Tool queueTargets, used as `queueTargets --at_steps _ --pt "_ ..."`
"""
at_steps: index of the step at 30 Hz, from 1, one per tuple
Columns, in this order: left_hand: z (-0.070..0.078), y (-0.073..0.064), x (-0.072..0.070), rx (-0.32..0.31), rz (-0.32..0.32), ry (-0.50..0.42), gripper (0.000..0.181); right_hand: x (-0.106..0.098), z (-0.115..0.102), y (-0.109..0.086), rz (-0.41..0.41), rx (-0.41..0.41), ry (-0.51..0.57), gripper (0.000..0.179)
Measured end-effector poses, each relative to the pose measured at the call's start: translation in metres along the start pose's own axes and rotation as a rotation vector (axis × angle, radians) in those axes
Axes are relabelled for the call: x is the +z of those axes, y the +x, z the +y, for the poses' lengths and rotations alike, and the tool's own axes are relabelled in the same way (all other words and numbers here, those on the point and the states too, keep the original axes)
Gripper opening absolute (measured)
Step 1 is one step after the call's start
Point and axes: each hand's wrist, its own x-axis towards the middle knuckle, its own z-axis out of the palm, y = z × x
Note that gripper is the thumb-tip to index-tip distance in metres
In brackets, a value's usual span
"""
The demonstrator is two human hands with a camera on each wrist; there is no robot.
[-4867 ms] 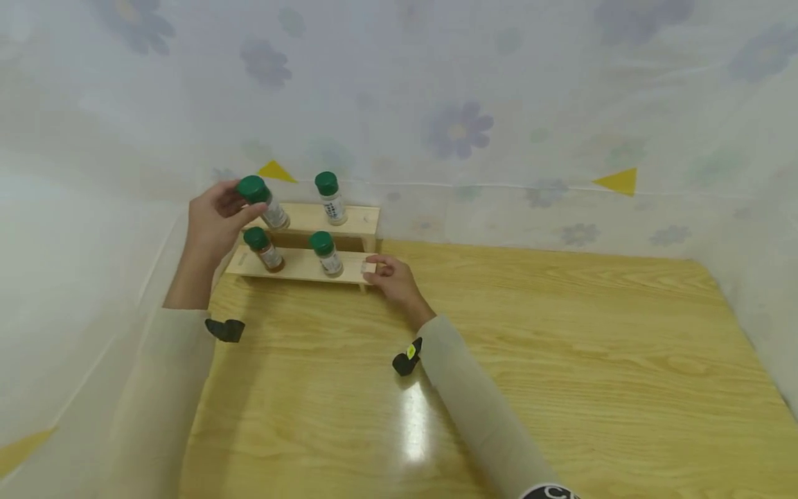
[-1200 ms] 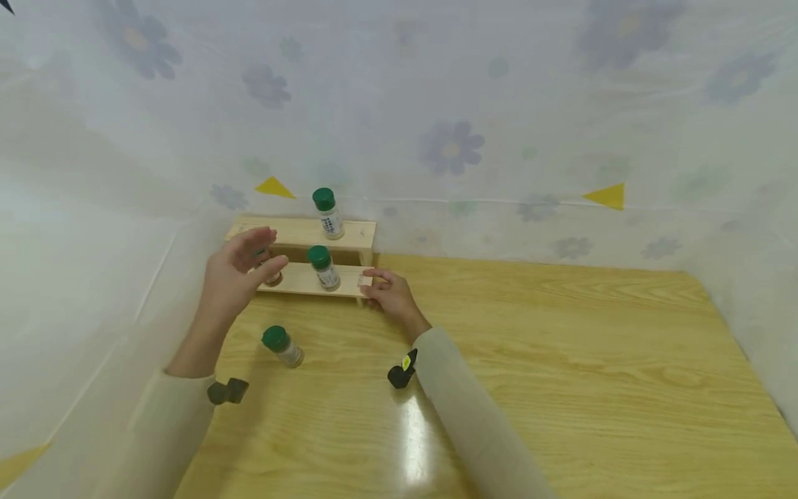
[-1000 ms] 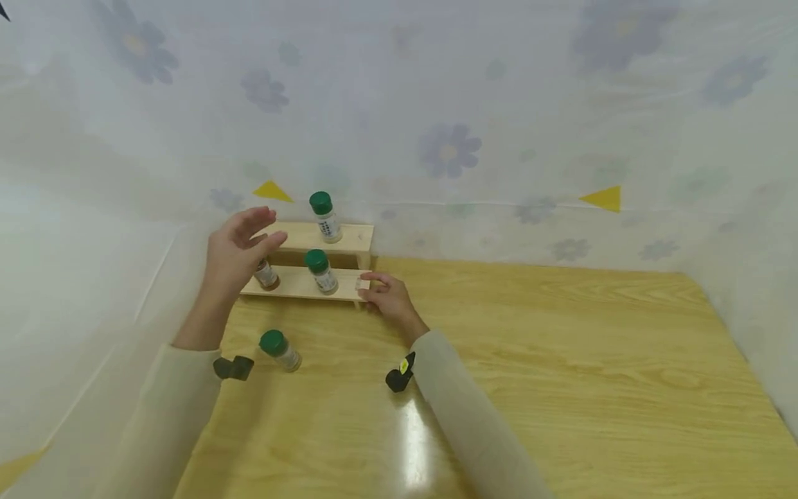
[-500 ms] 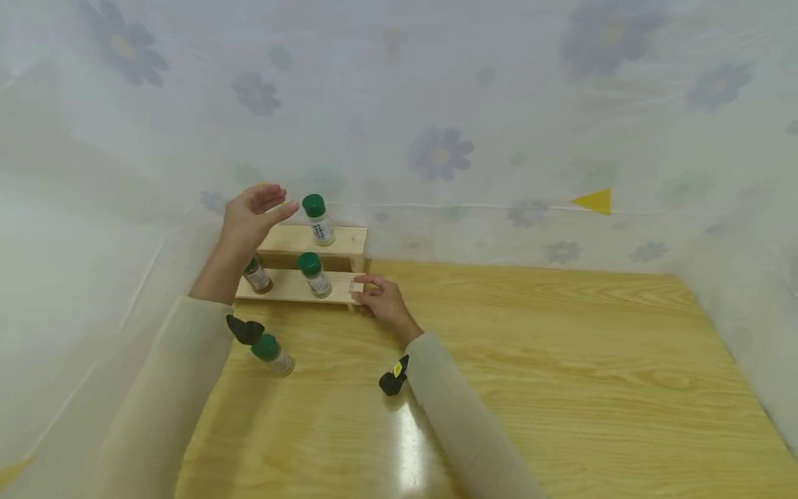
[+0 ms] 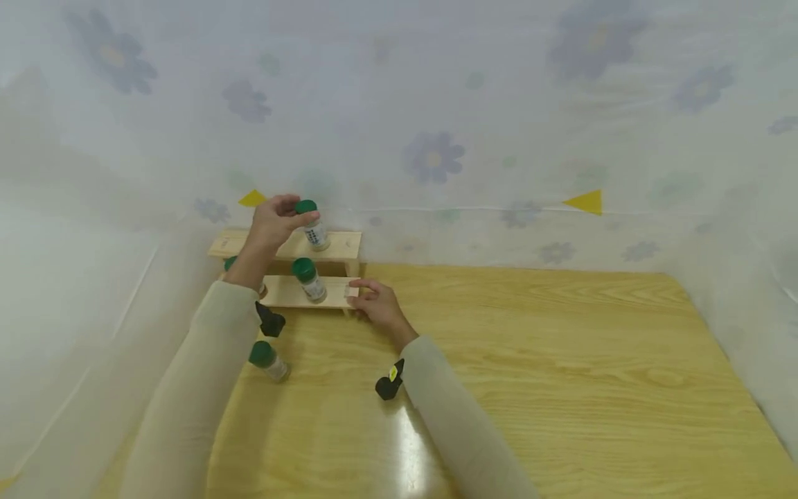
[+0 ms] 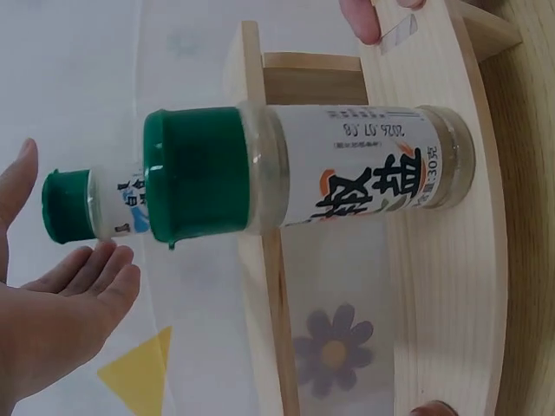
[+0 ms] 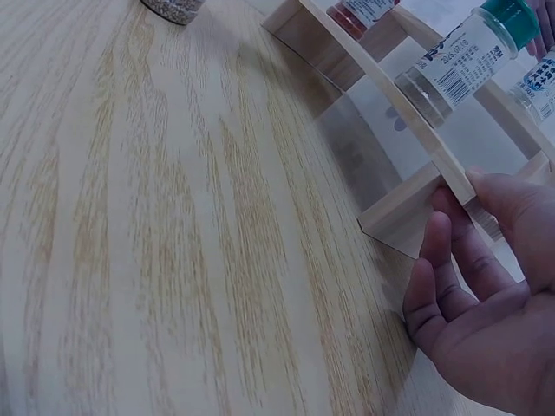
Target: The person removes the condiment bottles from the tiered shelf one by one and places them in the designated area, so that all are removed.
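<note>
A two-tier wooden rack [image 5: 283, 294] carries green-capped seasoning jars. My left hand [image 5: 274, 225] is at the upper-shelf jar [image 5: 316, 239]; in the left wrist view, thumb and fingers stand spread either side of its cap [image 6: 68, 205], with gaps showing. My right hand [image 5: 380, 305] grips the right end of the lower shelf, thumb on top and fingers curled beneath, as the right wrist view shows. A white-labelled jar [image 6: 351, 165] stands on the lower shelf. Left of it, a jar with reddish contents [image 7: 355, 17] is mostly hidden behind my left forearm in the head view.
Another green-capped jar [image 5: 271, 362] stands on the wood-grain table [image 5: 530, 388] in front of the rack, close to my left sleeve. A pale flowered sheet [image 5: 436, 104] hangs behind the rack and along both sides.
The jar my left hand held at the upper shelf's left now stands on the table. That hand has since moved up and right to the other upper jar. My right hand keeps its grip.
</note>
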Motion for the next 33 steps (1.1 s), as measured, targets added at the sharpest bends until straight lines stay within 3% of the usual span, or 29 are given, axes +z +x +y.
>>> queueTargets --at_steps 6,11,19,24,33 --pt "-0.005 0.003 0.007 -0.03 -0.009 0.061 0.072 0.003 0.001 0.0 -0.002 -0.006 0.0 0.032" --pt "-0.007 0.003 0.004 -0.048 0.008 0.118 0.063 0.007 0.002 0.003 -0.018 -0.015 0.014 0.033" --pt "-0.012 0.003 -0.001 -0.014 0.013 0.202 0.052 0.009 0.002 0.005 -0.033 0.013 0.028 0.036" --pt "-0.01 0.0 -0.003 -0.015 0.013 0.199 0.052 0.006 -0.012 -0.003 -0.062 0.03 0.02 0.037" --pt "-0.003 -0.009 -0.01 0.008 0.018 0.166 0.055 0.009 -0.005 0.0 -0.012 0.001 0.003 0.032"
